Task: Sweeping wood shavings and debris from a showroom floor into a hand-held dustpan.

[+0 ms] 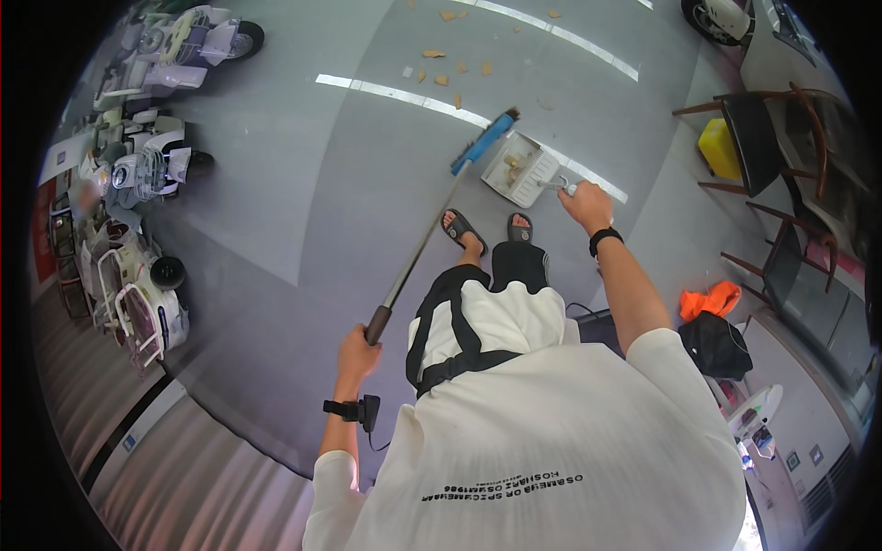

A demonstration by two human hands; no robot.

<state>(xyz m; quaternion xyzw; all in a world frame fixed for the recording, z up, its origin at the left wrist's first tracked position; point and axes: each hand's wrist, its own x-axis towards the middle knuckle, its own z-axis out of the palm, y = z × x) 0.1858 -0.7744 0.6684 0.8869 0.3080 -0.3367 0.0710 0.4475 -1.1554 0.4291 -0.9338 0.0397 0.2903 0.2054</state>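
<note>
Grey floor (377,193) bears unswept far scraps (433,53), others already in the near dustpan (538,185); right hand (588,206) clasps its handle (563,187), left hand (356,354) the broom (422,246).

Mid-frame: blue broom head (482,145), grey pole (418,250), white dustpan (542,167). Upper middle: tan scraps (486,68); floor (276,184) grey, banded white. Right: orange bundle (709,300).
</note>
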